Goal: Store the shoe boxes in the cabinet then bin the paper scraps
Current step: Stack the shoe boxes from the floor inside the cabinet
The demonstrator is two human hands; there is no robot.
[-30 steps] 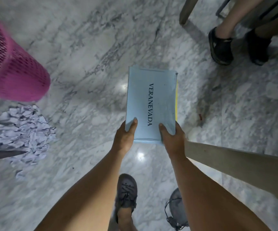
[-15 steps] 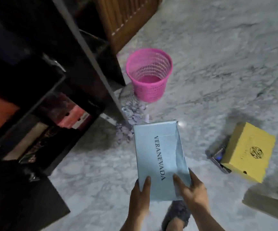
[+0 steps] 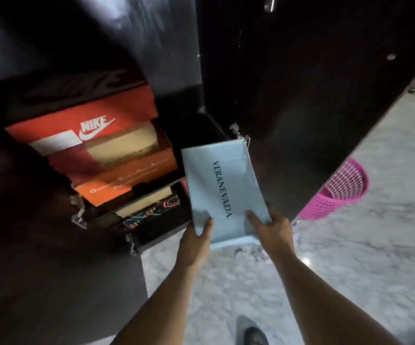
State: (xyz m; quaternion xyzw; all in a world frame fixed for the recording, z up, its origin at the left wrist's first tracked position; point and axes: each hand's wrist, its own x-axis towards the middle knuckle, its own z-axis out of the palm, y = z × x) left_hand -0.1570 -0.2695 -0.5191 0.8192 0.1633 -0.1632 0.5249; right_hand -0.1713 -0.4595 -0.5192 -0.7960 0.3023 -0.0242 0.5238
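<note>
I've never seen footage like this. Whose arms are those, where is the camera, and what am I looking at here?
There is no machine here: the arms belong to a person, and the one camera sits on their head, looking forward and down, so you see what they see.

Both hands hold a pale blue shoe box printed VERANEVADA. The left hand grips its near left corner and the right hand its near right corner, fingers curled on the lid.

The box points toward a dark cabinet standing open. Inside it lies a red Nike box stacked on an orange box, with more boxes below, too dark to make out.

At the right a pink mesh bin stands on the marble floor. A few paper scraps lie on the floor just below the box.
</note>
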